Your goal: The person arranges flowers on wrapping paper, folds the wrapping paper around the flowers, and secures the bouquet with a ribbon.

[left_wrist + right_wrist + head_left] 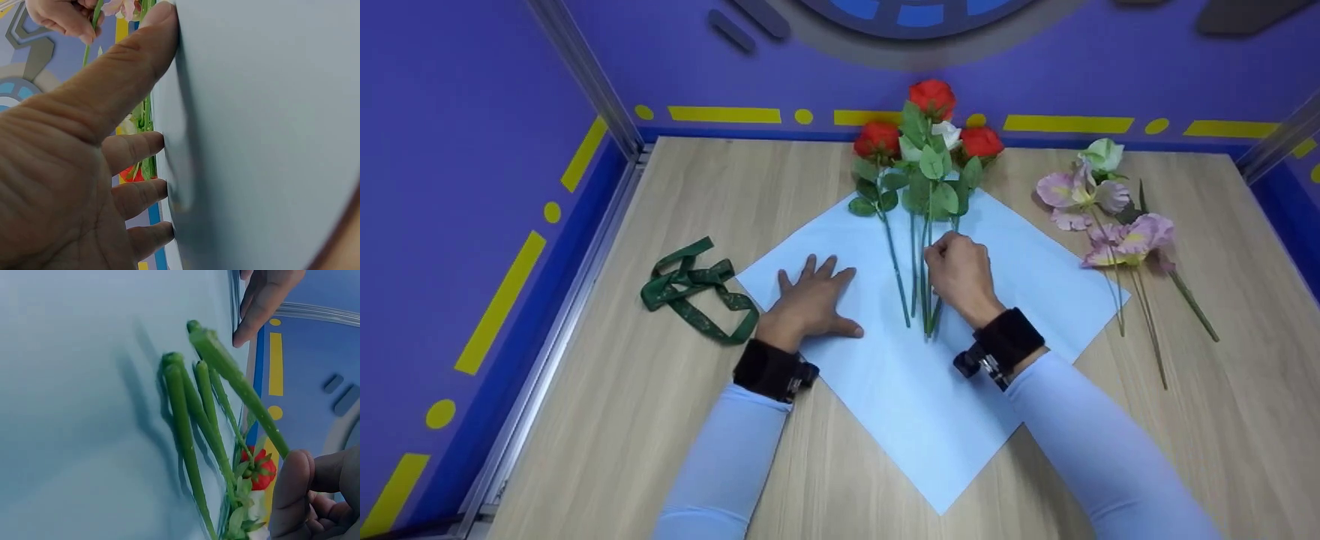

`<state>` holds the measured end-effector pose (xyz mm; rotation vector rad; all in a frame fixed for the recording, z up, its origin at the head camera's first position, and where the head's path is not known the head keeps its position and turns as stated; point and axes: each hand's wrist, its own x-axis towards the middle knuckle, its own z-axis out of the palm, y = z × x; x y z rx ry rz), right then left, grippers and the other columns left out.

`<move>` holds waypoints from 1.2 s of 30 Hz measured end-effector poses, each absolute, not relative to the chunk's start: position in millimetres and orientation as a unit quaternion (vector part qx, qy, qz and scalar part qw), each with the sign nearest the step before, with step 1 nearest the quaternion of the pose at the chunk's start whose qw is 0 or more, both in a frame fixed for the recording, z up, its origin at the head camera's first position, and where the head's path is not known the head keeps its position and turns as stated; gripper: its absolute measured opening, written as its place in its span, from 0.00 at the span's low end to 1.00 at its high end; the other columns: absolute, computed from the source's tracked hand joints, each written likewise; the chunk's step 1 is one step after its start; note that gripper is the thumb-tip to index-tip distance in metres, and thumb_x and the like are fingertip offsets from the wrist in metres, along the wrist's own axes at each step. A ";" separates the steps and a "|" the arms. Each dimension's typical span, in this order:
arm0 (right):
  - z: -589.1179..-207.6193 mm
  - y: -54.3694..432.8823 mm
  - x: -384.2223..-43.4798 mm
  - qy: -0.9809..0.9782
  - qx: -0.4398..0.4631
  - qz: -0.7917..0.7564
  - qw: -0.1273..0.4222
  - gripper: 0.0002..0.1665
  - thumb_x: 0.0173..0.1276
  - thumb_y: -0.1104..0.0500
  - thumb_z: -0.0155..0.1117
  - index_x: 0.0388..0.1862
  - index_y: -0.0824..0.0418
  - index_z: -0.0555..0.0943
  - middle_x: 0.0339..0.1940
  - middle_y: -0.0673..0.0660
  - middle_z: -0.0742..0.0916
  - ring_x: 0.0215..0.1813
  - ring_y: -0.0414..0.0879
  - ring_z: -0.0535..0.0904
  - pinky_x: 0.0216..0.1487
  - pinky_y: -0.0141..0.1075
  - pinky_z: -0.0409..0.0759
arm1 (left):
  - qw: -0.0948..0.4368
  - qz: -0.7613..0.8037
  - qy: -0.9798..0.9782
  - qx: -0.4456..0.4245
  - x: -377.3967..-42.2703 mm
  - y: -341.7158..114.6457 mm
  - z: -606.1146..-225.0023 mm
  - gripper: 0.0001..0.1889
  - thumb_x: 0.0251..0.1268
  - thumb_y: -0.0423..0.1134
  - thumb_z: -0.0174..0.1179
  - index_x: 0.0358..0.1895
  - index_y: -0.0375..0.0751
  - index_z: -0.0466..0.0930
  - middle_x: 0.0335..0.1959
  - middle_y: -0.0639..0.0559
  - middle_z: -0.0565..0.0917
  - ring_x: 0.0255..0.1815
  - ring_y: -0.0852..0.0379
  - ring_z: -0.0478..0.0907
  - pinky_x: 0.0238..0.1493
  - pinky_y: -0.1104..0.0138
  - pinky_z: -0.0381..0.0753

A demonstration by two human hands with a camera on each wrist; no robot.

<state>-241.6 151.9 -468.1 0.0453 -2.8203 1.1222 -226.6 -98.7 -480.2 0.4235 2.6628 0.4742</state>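
Observation:
A light-blue sheet of wrapping paper (915, 427) lies cornerwise on the table. My left hand (810, 304) rests on its left corner, fingers spread and fingertips against the sheet. With thumb and fingers, my right hand (964, 274) pinches a green flower stem (242, 391), whose cut end stands off the paper in the right wrist view. Several other stems (183, 410) lie beside it on the sheet. At the far corner of the paper are red roses (932, 100) and a white rose (946, 135) among green leaves; the held stem's bloom is among this cluster.
A loosely looped dark green ribbon (701, 319) lies left of the paper. To the right are ruffled pink flowers (1140, 236) and a pale green-white bloom (1102, 154), stems toward me. Blue-purple panels (735, 75) border the wooden table (607, 420) at the back and sides.

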 end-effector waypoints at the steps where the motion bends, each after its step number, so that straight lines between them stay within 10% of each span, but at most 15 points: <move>1: -468.6 148.6 -243.2 -0.928 0.016 0.368 0.050 0.16 0.80 0.57 0.58 0.31 0.63 0.81 0.23 0.57 0.83 0.25 0.50 0.79 0.29 0.41 0.75 | 0.201 0.169 0.953 0.151 -226.5 -98.7 -480.0 0.56 0.56 0.65 0.76 0.86 0.54 0.57 0.88 0.43 0.48 0.88 0.34 0.36 0.77 0.24 0.37; 36: -483.8 131.0 -240.1 -0.956 0.055 0.287 -0.009 0.16 0.77 0.60 0.63 0.26 0.60 0.79 0.21 0.56 0.82 0.24 0.50 0.78 0.30 0.42 0.76 | 0.198 0.168 0.953 0.154 -227.4 -98.7 -481.6 0.56 0.57 0.65 0.76 0.86 0.55 0.57 0.88 0.44 0.49 0.88 0.34 0.37 0.77 0.24 0.38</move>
